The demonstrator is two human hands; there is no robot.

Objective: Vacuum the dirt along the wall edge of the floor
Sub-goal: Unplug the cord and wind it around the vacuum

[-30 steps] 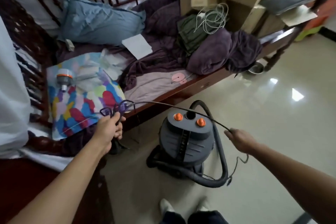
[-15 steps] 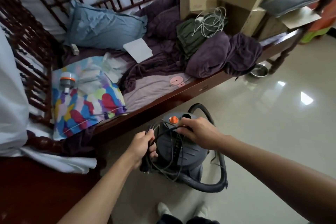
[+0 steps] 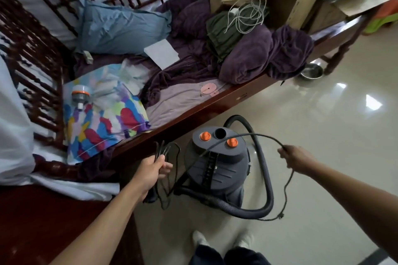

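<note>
A grey canister vacuum with two orange knobs stands on the tiled floor beside the wooden daybed. Its black hose loops round the right side and front. My left hand grips several loops of the black power cord just left of the vacuum. My right hand pinches the same cord out to the right, so a strand arcs over the vacuum's top. The cord's free end with the plug trails on the floor by the hose.
A dark wooden daybed piled with pillows, purple blankets, cardboard boxes and a white cable runs along the left and back. A metal bowl sits under its far end. My feet stand just behind the vacuum. Glossy floor spreads to the right.
Half a second ago both hands were together over the vacuum's top. Now my right hand has pulled a length of cord out to the right, and my left hand has moved left with the coil.
</note>
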